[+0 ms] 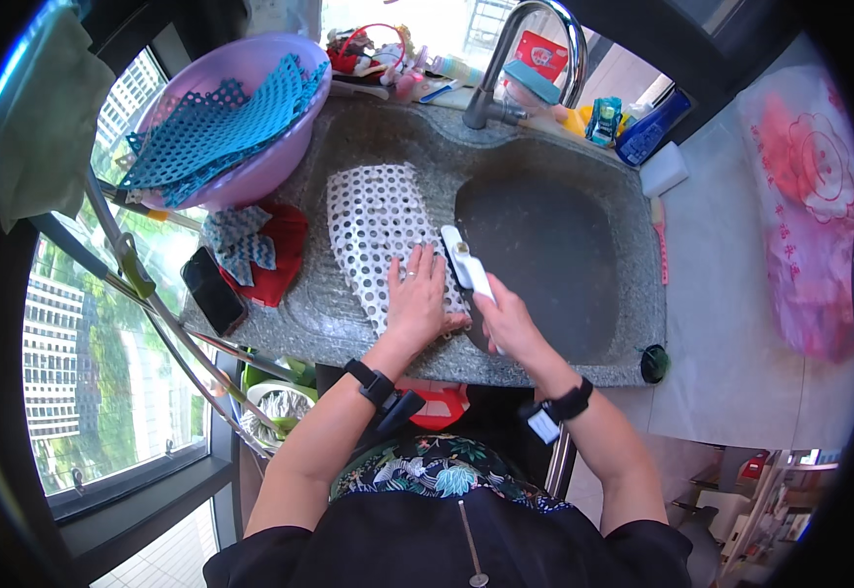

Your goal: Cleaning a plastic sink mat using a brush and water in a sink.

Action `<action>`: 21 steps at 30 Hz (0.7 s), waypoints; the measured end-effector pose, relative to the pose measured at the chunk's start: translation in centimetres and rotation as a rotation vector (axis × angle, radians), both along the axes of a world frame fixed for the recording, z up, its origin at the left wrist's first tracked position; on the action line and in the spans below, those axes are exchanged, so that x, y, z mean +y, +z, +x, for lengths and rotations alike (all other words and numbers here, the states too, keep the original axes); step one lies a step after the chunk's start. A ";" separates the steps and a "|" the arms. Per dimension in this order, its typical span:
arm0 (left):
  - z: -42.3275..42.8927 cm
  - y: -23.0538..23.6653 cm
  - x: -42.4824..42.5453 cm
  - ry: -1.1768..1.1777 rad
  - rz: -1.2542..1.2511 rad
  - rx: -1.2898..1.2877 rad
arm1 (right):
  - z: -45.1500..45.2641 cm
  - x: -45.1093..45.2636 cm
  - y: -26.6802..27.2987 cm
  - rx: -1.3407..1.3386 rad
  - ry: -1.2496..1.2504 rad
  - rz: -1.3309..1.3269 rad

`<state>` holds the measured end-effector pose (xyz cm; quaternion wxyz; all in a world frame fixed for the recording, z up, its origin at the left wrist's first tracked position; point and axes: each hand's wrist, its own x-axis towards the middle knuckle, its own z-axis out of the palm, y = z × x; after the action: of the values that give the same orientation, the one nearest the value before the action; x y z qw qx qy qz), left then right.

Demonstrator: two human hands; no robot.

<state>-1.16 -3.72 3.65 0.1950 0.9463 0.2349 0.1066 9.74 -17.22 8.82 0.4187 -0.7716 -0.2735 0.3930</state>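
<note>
A white perforated mat [375,213] lies on the ribbed left part of the grey stone sink [427,360]. My left hand [418,298] rests flat on the mat's lower right portion, fingers pointing away from me. In my right hand [504,316] is the handle of a white scrubbing brush [463,257], its head at the mat's right edge beside the basin. The bristles are mostly hidden under the head. Dark, cloudy water [544,250] stands in the basin.
A purple plastic basin [302,147] with blue perforated mats [228,140] stands at the upper left. Near it lie a red cloth [287,242], a patterned cloth [239,235] and a smartphone [211,290]. The chrome faucet [485,95] rises behind; a white sponge [664,170] sits right of the sink.
</note>
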 end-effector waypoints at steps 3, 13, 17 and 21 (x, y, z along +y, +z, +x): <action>-0.4 0.1 0.1 0.002 -0.030 -0.009 | 2.6 0.5 -0.2 0.098 0.016 0.071; -0.5 -0.9 0.3 0.023 0.022 0.006 | 0.4 -3.4 6.1 0.126 0.157 -0.131; -0.3 -0.4 0.2 -0.007 -0.068 0.000 | 1.3 1.2 -0.7 0.058 0.034 0.039; -0.6 -0.1 0.1 -0.022 -0.052 -0.002 | 2.6 1.0 -0.8 0.001 0.028 0.095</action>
<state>-1.75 -3.59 3.53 0.2211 0.9432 0.2271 0.0993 12.32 -16.23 8.04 0.4495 -0.7467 -0.3025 0.3860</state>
